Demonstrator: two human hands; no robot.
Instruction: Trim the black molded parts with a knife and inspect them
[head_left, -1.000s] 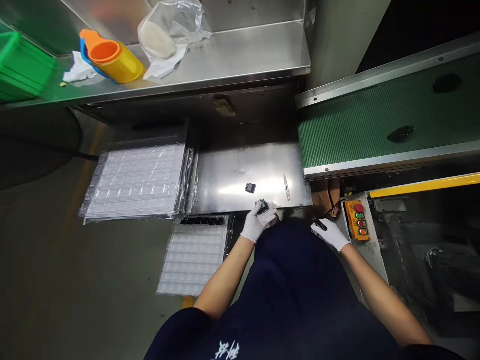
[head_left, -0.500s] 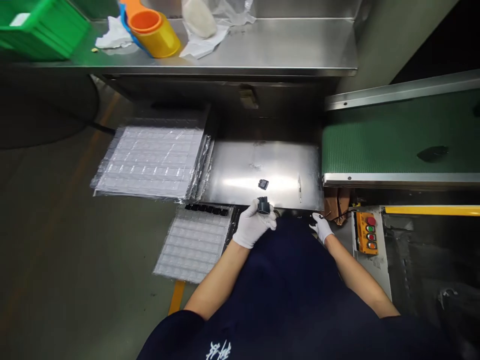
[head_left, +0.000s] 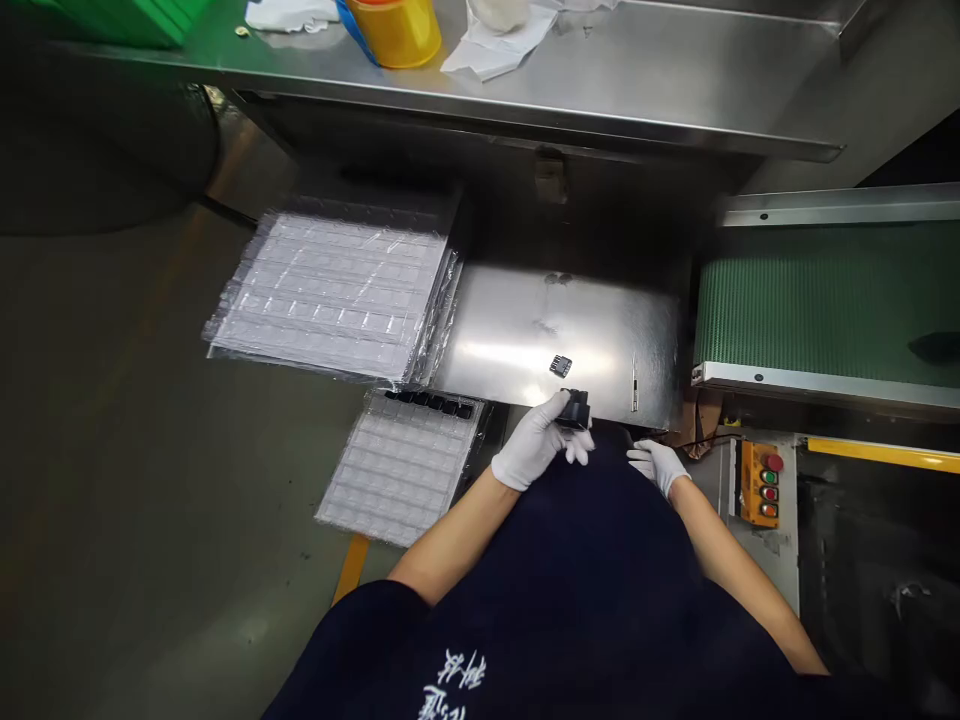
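Observation:
My left hand (head_left: pixel 536 445), in a white glove, holds a small black plastic part (head_left: pixel 574 409) up at its fingertips, just off the near edge of a steel plate (head_left: pixel 517 345). A similar small black part (head_left: pixel 560 366) lies on the plate a little beyond it. My right hand (head_left: pixel 658 465), also gloved, sits close to my dark shirt with its fingers together. Nothing shows in it, though its palm is partly hidden. A narrow metal strip (head_left: pixel 634 382) lies on the plate's right side.
Stacked clear blister trays (head_left: pixel 330 295) lie left of the plate. A lower tray (head_left: pixel 397 470) holds several black parts along its far row. To the right run a green conveyor belt (head_left: pixel 825 300) and a yellow push-button box (head_left: pixel 757 483). A steel shelf (head_left: pixel 600 70) spans the top.
My view has swung, shifting the scene rightward. My left hand has lifted the black part slightly. The slim black item seen earlier in my right hand no longer shows, and that hand sits nearer my body.

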